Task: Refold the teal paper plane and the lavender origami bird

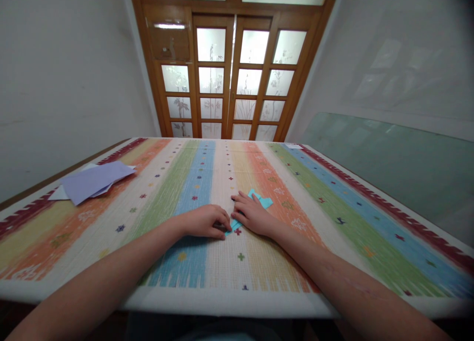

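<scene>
Both grips pressing flat on a blue paper, my left hand curled on its near corner, my right hand spread over its middle, lilac sheets far left of it on the striped bench

Small turquoise folded paper, flat on striped cloth, frame center; mostly hidden w/ only top-right corner & lower tip showing.

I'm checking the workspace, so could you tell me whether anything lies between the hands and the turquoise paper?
Nothing visible does. The left hand and right hand both press directly on the turquoise paper on the striped cloth. The lilac sheets lie well off to the left.
</scene>
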Demonstrator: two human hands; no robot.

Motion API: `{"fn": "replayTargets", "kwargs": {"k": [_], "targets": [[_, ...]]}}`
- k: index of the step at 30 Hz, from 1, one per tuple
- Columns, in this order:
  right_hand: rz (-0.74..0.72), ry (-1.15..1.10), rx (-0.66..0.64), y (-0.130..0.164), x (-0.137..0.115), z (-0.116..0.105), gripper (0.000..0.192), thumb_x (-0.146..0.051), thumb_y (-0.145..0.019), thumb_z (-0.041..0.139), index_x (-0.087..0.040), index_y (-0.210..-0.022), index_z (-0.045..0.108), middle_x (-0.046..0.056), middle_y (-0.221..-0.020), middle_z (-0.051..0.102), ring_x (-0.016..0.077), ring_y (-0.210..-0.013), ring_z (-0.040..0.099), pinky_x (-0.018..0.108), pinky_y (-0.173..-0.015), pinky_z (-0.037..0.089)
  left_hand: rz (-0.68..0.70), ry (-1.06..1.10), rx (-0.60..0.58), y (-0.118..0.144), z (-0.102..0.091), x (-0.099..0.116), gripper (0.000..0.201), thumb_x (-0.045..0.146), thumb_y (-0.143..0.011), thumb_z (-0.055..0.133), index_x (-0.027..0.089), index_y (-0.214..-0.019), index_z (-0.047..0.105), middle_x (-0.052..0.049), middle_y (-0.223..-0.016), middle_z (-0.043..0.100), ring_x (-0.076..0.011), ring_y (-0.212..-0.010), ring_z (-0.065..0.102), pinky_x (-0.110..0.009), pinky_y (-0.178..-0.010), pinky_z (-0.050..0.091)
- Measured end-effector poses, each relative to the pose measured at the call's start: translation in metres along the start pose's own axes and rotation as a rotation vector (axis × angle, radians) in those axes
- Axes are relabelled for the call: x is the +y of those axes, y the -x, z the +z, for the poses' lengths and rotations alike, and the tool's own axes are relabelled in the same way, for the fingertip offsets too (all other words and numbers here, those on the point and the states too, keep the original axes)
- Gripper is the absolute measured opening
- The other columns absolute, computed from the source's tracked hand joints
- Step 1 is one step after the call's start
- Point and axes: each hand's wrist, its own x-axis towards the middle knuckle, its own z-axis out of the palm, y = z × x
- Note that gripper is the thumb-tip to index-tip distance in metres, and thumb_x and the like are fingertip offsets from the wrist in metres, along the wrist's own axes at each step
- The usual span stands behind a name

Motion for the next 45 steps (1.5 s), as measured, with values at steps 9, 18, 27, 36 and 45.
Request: {"fn": "replayTargets", "kwargs": {"k": [9,18,27,36,45], "targets": [[-0.006,0.046,0.014,0.001,-0.005,-0.004,0.027,-0.037,-0.098,0.046,-0.023,-0.094,0.069,0.007,-0.139,0.053,0.0332,-0.142,0.028,0.065,-0.11,0.013,0.004,-0.069,0.064,-0.001,0.005,0.002,0.021,0.022,-0.088,0.065,0.02,-0.107,0.072,-0.009,-0.11,0.069,-0.0199,-0.105,0.061,-0.032,-0.096,0.043],[0.003,0.091,0.045,0.002,-0.002,-0.007,0.024,-0.037,-0.096,0.049,-0.022,-0.093,0.067,0.008,-0.14,0.053,0.0335,-0.144,0.023,0.066,-0.111,0.007,0.038,-0.12,0.037,-0.002,0.003,0.003,0.034,0.021,-0.088,0.062,0.022,-0.122,0.065,-0.009,-0.117,0.069,-0.0229,-0.112,0.059,-0.037,-0.101,0.04],[0.017,0.096,0.07,0.001,0.006,-0.005,0.025,-0.038,-0.097,0.048,-0.023,-0.1,0.068,0.007,-0.141,0.052,0.0336,-0.144,0.023,0.067,-0.111,0.007,0.057,-0.096,0.063,-0.003,0.001,0.011,0.032,0.018,-0.086,0.062,0.022,-0.118,0.067,-0.008,-0.11,0.071,-0.0215,-0.105,0.062,-0.035,-0.098,0.042],[0.035,0.077,0.064,-0.001,0.007,-0.002,0.024,-0.037,-0.096,0.05,-0.024,-0.097,0.07,0.006,-0.141,0.053,0.0352,-0.144,0.021,0.069,-0.11,0.006,0.041,-0.129,0.077,-0.004,0.005,0.009,0.027,0.02,-0.089,0.06,0.022,-0.114,0.069,-0.008,-0.107,0.072,-0.021,-0.104,0.063,-0.035,-0.098,0.043],[-0.046,0.097,0.08,0.007,0.007,-0.028,0.026,-0.042,-0.092,0.054,-0.022,-0.092,0.07,0.008,-0.14,0.054,0.0354,-0.145,0.017,0.065,-0.112,0.001,0.008,-0.225,0.071,-0.005,0.008,0.012,0.024,0.023,-0.091,0.058,0.02,-0.112,0.069,-0.008,-0.11,0.07,-0.021,-0.105,0.061,-0.034,-0.097,0.042]]}}
